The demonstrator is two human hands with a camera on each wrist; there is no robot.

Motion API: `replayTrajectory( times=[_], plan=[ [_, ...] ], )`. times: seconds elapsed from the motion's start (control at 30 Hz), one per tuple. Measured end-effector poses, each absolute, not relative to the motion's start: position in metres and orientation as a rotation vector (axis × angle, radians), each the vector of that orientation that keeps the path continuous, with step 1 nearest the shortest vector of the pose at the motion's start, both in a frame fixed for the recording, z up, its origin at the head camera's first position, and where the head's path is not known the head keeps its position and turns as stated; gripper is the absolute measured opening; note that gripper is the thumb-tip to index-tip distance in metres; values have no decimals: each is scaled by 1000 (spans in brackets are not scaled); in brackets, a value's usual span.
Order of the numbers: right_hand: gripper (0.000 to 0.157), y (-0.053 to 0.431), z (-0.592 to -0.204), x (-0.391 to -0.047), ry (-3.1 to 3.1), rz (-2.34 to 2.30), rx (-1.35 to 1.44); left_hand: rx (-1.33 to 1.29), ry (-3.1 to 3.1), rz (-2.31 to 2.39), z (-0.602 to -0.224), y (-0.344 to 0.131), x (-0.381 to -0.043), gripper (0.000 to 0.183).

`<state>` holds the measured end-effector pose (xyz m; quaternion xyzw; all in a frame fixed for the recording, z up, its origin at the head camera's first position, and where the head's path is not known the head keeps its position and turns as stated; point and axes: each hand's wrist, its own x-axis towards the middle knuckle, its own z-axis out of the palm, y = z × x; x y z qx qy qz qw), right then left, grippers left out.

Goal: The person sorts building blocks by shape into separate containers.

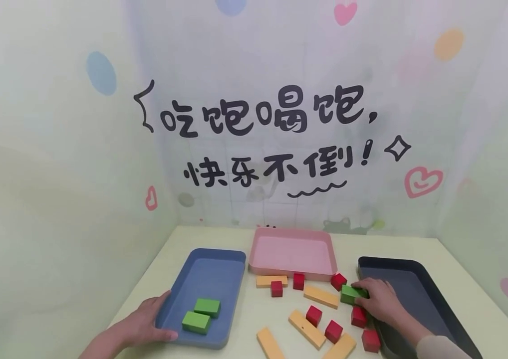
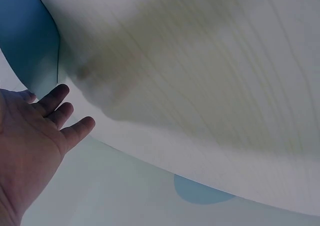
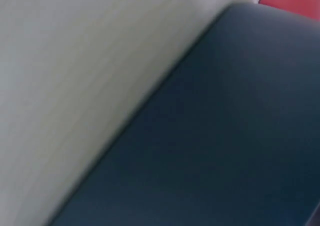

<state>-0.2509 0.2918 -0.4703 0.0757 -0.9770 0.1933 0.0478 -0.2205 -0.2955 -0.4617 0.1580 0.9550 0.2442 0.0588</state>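
Note:
At the left side of the blue tray point(image 1: 218, 259), my left hand point(image 1: 143, 319) rests against the rim, its thumb by the near corner. In the left wrist view, that hand's fingers point(image 2: 75, 131) are spread and fairly straight beside the tray's blue wall point(image 2: 30, 41). Two green blocks, one nearer point(image 1: 196, 323) and one farther point(image 1: 207, 307), lie in the blue tray. My right hand point(image 1: 381, 299) pinches another green block point(image 1: 349, 294) between thumb and fingers, beside the dark tray point(image 1: 408, 267). The right wrist view shows mostly the dark tray's wall point(image 3: 200, 126); the hand's grip is hidden there.
A pink tray point(image 1: 292, 249) stands at the back. Between the trays lie several red cubes point(image 1: 314, 315) and several yellow planks point(image 1: 307, 329). Some red cubes point(image 1: 359, 316) sit close to the dark tray's left edge. Walls enclose the table at the back and sides.

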Motion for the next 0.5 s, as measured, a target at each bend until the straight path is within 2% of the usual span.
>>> replayTrajectory(
  times=[0.27, 0.5],
  plan=[
    [33, 297, -457, -249, -2899, 706, 231, 508, 2893, 730, -466, -294, -222, 112],
    [32, 279, -442, -255, -2806, 961, 197, 525, 2874, 708, -467, -297, -226, 111]
  ],
)
